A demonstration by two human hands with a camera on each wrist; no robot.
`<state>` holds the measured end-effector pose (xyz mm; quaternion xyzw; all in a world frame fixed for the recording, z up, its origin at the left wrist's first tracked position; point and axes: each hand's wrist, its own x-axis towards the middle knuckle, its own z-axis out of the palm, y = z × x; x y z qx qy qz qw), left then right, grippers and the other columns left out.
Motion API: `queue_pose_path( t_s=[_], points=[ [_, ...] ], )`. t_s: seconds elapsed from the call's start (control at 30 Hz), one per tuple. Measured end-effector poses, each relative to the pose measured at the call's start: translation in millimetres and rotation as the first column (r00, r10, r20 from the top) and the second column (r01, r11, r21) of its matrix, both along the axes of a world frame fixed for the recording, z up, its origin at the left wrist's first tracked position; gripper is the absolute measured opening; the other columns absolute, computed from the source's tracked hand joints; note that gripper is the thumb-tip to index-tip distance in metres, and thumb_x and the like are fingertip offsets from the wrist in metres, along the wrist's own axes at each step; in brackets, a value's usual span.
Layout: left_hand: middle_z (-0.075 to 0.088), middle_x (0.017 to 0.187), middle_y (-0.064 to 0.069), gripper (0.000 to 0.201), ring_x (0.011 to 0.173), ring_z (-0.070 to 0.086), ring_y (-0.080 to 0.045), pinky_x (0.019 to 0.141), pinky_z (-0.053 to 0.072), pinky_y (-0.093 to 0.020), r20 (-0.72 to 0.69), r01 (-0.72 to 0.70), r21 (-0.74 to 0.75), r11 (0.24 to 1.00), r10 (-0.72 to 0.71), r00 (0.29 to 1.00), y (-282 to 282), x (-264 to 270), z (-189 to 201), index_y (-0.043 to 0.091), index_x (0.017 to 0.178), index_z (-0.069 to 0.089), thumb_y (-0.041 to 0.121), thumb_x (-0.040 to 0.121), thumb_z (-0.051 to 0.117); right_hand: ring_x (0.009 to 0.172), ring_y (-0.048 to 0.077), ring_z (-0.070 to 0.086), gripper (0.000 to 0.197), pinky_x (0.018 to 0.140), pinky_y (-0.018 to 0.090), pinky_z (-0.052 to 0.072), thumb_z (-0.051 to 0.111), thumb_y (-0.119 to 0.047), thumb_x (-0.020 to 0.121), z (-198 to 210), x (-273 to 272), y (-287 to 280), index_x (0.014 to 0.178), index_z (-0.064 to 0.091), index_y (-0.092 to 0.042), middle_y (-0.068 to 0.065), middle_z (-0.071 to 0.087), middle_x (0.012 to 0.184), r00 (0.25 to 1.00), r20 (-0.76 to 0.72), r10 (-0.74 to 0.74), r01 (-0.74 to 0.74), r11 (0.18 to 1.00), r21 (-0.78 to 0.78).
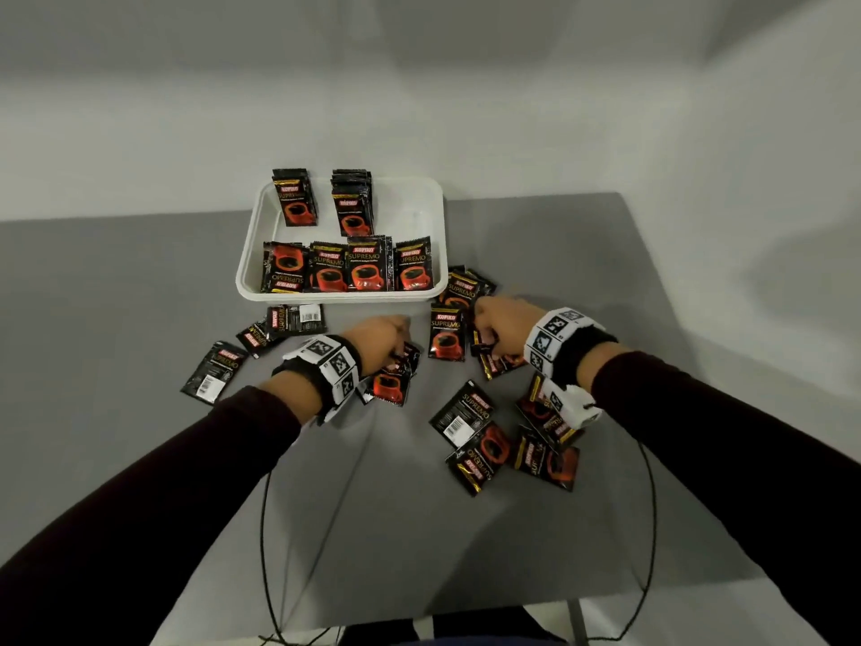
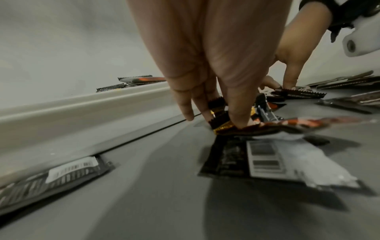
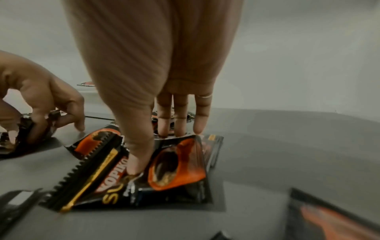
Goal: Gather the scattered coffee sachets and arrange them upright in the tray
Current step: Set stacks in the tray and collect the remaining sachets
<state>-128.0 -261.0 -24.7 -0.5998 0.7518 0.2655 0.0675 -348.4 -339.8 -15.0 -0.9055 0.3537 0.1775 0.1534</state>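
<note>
White tray (image 1: pixel 437 212) held sachets (image 1: pixel 347 268) upright – four groups in front row, two stacks behind. Rest lay scattered on table (image 1: pixel 140 282). Left hand (image 1: pixel 379 340) pinched sachet (image 1: pixel 389 382); right hand (image 1: pixel 501 326) pinched another (image 3: pixel 176 164) – both near tray.

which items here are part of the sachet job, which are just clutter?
Job:
- white plastic tray, sachets standing inside
- black-and-red coffee sachets scattered on the table
- left hand pinching a sachet
- right hand pinching a sachet

Not the job:
- grey table, just the surface
- black cables
- marker-tagged wrist bands
</note>
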Motion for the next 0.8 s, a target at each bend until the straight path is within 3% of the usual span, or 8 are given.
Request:
queue_pose_path(
  t_s=[0.17,0.27,0.33,0.4,0.53,0.67,0.73,0.8],
  points=[
    [0.055,0.126,-0.004,0.024,0.114,0.051,-0.023,0.096,0.036,-0.025,-0.011,-0.012,-0.024,1.0,0.012,1.0,14,10,3,0.008,0.108,0.065,0.011,0.085,0.06,0.082,0.013,0.048,0.026,0.071,0.021,0.039,0.07,-0.002,0.073,-5,-4,-1,0.064,0.05,-0.014,-0.005,0.046,0.089,0.987,0.037,-0.156,0.153,0.986,0.062],
    [0.062,0.116,-0.003,0.025,0.1,0.058,-0.016,0.093,0.039,-0.024,-0.089,-0.072,0.003,0.997,0.072,0.993,28,16,12,0.013,0.11,0.065,0.018,0.085,0.063,0.067,0.0,0.04,0.022,0.055,0.009,0.031,0.064,0.001,0.078,-4,-10,1,0.068,0.05,-0.012,-0.017,0.042,0.071,0.941,0.131,-0.313,0.299,0.947,0.115],
    [0.064,0.111,-0.003,0.023,0.085,0.058,-0.008,0.092,0.044,-0.028,-0.179,-0.038,0.059,0.997,0.049,0.983,36,15,20,0.013,0.106,0.066,0.019,0.084,0.065,0.063,0.003,0.047,0.018,0.052,0.011,0.032,0.063,0.0,0.079,4,-15,5,0.071,0.054,-0.014,-0.011,0.05,0.07,0.906,0.176,-0.385,0.363,0.92,0.147],
    [0.061,0.117,0.0,0.023,0.095,0.057,-0.01,0.094,0.044,-0.033,-0.231,0.08,0.062,0.995,-0.063,0.971,40,6,27,0.013,0.105,0.066,0.02,0.083,0.066,0.067,0.012,0.055,0.026,0.055,0.015,0.039,0.065,0.001,0.076,18,-23,10,0.067,0.052,-0.021,-0.007,0.055,0.074,0.854,0.255,-0.454,0.418,0.889,0.184],
    [0.041,0.142,0.01,0.03,0.123,0.043,-0.011,0.1,0.035,-0.03,-0.147,0.325,-0.025,0.945,-0.325,0.934,31,-29,31,0.019,0.115,0.062,0.021,0.085,0.062,0.081,0.021,0.062,0.033,0.076,0.034,0.052,0.073,0.002,0.07,41,-53,35,0.081,0.05,-0.019,0.004,0.063,0.086,0.535,0.483,-0.693,0.586,0.716,0.379],
    [0.033,0.148,0.001,0.033,0.132,0.036,-0.019,0.101,0.029,-0.027,-0.055,0.487,0.033,0.873,-0.485,0.873,12,-71,23,0.011,0.12,0.058,0.014,0.088,0.057,0.074,0.002,0.059,0.046,0.057,0.012,0.049,0.074,0.005,0.069,44,-91,86,0.104,0.053,-0.015,-0.001,0.063,0.086,0.057,0.542,-0.839,0.647,0.444,0.62],
    [0.038,0.145,-0.005,0.032,0.13,0.038,-0.022,0.104,0.029,-0.027,-0.019,0.542,0.067,0.838,-0.542,0.84,7,-84,15,0.006,0.119,0.059,0.011,0.088,0.055,0.074,0.008,0.062,0.039,0.059,0.014,0.052,0.073,0.006,0.071,38,-109,111,0.106,0.059,-0.005,0.007,0.066,0.092,0.002,0.516,-0.857,0.656,0.39,0.646],
    [0.043,0.141,-0.005,0.032,0.128,0.039,-0.022,0.108,0.029,-0.031,0.039,0.579,0.049,0.814,-0.581,0.813,7,-89,6,0.008,0.119,0.06,0.014,0.088,0.055,0.07,0.007,0.062,0.029,0.063,0.014,0.05,0.074,0.0,0.072,30,-124,130,0.099,0.066,-0.004,0.008,0.067,0.088,0.1,0.492,-0.865,0.742,0.394,0.542]
  ],
)
